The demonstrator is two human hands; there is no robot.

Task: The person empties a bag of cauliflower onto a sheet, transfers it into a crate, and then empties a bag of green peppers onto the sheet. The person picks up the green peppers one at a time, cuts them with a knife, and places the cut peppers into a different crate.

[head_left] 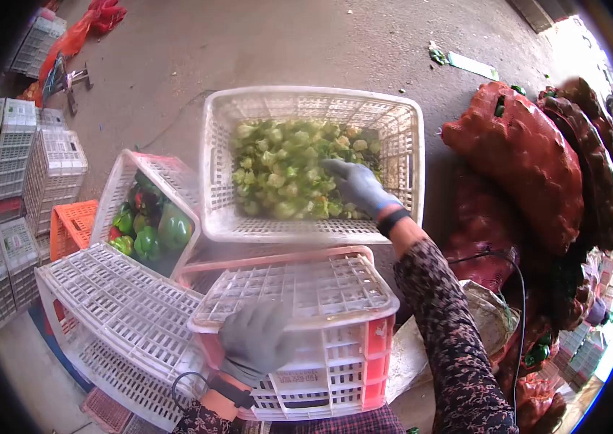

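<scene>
My right hand (356, 185), in a grey glove, reaches over the right half of a white plastic crate (312, 92). Its fingers look stretched out and point left, close above a heap of pale green pieces (277, 170) that look like pepper cores. Nothing shows in that hand. My left hand (257, 341), gloved too, is at the near left edge of an upside-down white and red crate (328, 318) in front of me. Motion smears its fingers, so I cannot make out whether they grip the crate. Both wrists carry dark bands.
To the left, a tilted crate (107, 206) holds green and red peppers (149, 244). Beside it are another white crate (118, 289), an orange crate (68, 228) and stacked crates (53, 170). Full red mesh sacks (523, 159) line the right. A black cable (522, 304) hangs near my right arm.
</scene>
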